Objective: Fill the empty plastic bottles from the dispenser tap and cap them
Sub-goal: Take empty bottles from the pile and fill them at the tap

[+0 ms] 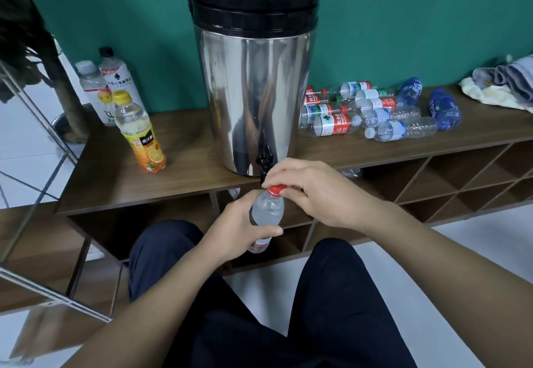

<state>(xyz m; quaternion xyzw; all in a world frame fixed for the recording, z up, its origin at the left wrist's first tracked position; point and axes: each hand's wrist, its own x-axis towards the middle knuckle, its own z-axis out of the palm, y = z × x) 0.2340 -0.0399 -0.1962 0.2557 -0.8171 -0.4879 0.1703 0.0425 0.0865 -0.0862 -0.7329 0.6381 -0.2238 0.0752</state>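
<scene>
A clear plastic bottle [266,209] full of water is held upright below the shelf edge, in front of my knees. My left hand [235,227] grips its body. A red cap [276,189] sits on its neck, and my right hand [310,191] pinches that cap from above. Just behind the cap is the black tap [264,161] of a tall steel dispenser [253,90] with a black lid. A heap of several empty bottles [372,111], clear and blue, lies on its side to the right of the dispenser.
Three capped bottles stand left of the dispenser: an orange juice bottle [140,134] and two behind it [101,85]. All rest on a low wooden shelf unit [115,183] with open cubbies. Folded cloths [501,85] lie at far right. A metal frame [34,125] stands left.
</scene>
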